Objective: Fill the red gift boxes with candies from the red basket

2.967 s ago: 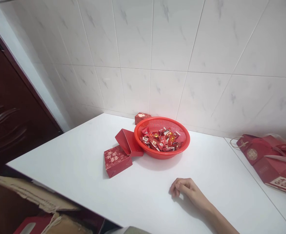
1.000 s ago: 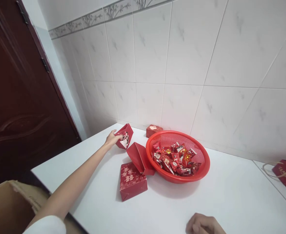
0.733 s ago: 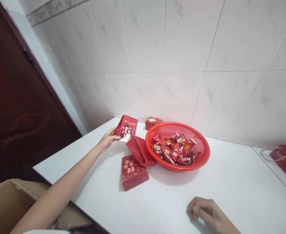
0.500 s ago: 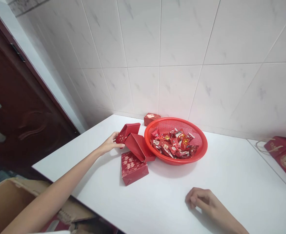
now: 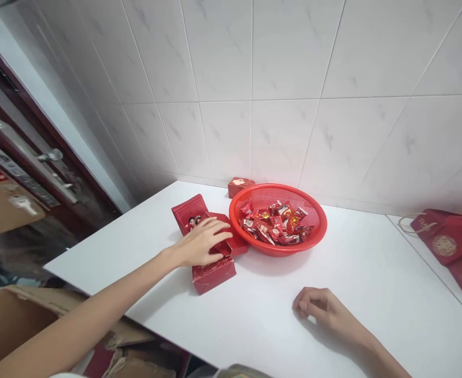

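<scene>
My left hand (image 5: 204,240) is over a cluster of red paper boxes, palm down and fingers spread. Its fingertips overlap the middle box; whether they press on it I cannot tell. A red box with small cartoon figures (image 5: 189,209) lies beyond the hand, and another red box (image 5: 215,275) shows its front side under it. Beside them stands a red plastic basket (image 5: 319,233) holding several wrapped candies (image 5: 274,227). On the white table (image 5: 262,320), my right hand (image 5: 318,307) rests with its fingers curled in and nothing visible in them.
A small red box (image 5: 239,187) stands behind the basket near the tiled wall (image 5: 286,68). Red gift bags (image 5: 447,244) with a cord handle lie at the right. Below the table's left edge is an open cardboard carton (image 5: 18,320). A door lock (image 5: 50,155) shows at the left.
My left hand has let go of the far-left red box and moved right over the middle one. That box now shows its cartoon-figure side. The door at left has swung, its lock fittings now showing.
</scene>
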{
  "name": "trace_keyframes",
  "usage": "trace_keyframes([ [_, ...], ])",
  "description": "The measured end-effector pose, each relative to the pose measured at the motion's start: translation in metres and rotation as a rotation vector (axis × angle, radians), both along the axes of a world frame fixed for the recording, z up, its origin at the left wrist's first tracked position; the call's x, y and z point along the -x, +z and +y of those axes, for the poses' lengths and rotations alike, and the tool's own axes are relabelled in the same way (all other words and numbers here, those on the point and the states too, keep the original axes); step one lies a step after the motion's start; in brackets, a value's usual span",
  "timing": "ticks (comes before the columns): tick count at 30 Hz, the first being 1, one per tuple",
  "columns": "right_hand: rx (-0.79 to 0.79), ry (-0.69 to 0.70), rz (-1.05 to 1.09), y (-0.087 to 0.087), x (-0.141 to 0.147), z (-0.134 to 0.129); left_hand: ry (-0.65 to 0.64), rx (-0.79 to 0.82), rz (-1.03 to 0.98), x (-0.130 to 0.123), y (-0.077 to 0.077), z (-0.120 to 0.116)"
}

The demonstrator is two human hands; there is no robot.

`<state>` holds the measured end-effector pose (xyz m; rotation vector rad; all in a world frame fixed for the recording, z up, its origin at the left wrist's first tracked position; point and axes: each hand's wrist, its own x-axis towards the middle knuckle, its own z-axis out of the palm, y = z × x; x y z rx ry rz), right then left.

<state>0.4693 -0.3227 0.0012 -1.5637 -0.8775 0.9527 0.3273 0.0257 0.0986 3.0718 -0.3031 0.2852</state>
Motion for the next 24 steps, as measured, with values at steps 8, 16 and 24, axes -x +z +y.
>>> trace_keyframes([
  [8, -0.032, -0.035, 0.039, -0.002, 0.003, 0.0, -0.058, -0.006, 0.034, -0.015, -0.011, -0.003],
  [16, -0.067, -0.012, -0.25, 0.025, -0.002, 0.007, 0.048, 0.682, -0.092, 0.0, 0.03, -0.03],
  [24, -0.464, -0.164, -0.51, 0.083, 0.016, 0.036, 0.049, 1.189, 0.064, -0.002, 0.031, -0.095],
])
